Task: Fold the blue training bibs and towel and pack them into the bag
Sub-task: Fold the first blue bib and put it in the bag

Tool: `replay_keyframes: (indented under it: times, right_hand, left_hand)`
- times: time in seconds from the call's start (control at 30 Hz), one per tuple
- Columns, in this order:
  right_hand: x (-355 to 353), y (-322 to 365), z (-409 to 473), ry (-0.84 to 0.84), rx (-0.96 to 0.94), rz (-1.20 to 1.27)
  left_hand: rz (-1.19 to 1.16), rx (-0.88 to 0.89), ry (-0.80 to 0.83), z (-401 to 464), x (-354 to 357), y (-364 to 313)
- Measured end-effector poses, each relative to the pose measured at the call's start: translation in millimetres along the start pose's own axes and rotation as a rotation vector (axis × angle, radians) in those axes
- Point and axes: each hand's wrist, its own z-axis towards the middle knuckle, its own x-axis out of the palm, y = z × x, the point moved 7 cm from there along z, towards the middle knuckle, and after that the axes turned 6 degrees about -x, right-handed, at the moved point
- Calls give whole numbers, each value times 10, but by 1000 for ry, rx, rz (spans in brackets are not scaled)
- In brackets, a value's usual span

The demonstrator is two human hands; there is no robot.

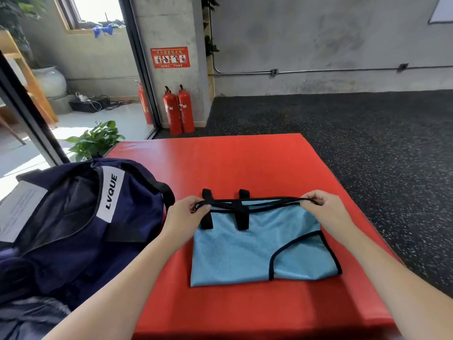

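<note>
A light blue training bib (245, 251) with black trim and black straps lies folded flat on the red mat (245, 163). My left hand (186, 212) pinches its far left corner and my right hand (321, 207) pinches its far right corner, the black-edged far edge lifted slightly between them. The navy bag (81, 217), marked LVQUE, sits open at the left of the mat, its dark inside showing. A dark grey fabric (36, 312) lies at the lower left; I cannot tell whether it is the towel.
A potted green plant (95, 141) stands behind the bag. Two red fire extinguishers (179, 111) stand by the concrete pillar beyond the mat. Dark speckled rubber floor (367, 133) surrounds the mat on the right and far side.
</note>
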Motion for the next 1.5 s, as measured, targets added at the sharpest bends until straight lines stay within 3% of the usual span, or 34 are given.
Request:
replay_keyframes:
  times: [0.13, 0.3, 0.4, 0.53, 0.67, 0.83, 1.03, 1.13, 1.3, 1.5]
  right_hand:
    - [75, -34, 116, -39, -23, -161]
    - [223, -155, 165, 71, 34, -673]
    - [364, 50, 134, 20, -78, -821]
    - [798, 408, 1, 106, -242, -627]
    - [1254, 415, -138, 273, -149, -440]
    - [1401, 368, -112, 294, -57, -326]
    - [1439, 471, -72, 380, -139, -148]
    - [1462, 454, -22, 434, -168, -191]
    - [1421, 397, 127, 439, -319, -488]
    - [948, 193, 396, 223, -304, -695]
  left_hand:
    - [6, -10, 4, 166, 95, 99]
    - [271, 25, -42, 303, 188, 155]
    - [328, -28, -65, 315, 188, 200]
    - [310, 23, -81, 235, 232, 39]
    - [352, 34, -34, 103, 330, -50]
    - [430, 12, 12, 11, 375, -64]
    - [-14, 41, -97, 86, 267, -168]
    - [-49, 84, -40, 104, 320, -185]
    - [444, 291, 10, 141, 509, -70]
    - [540, 297, -89, 290, 431, -87]
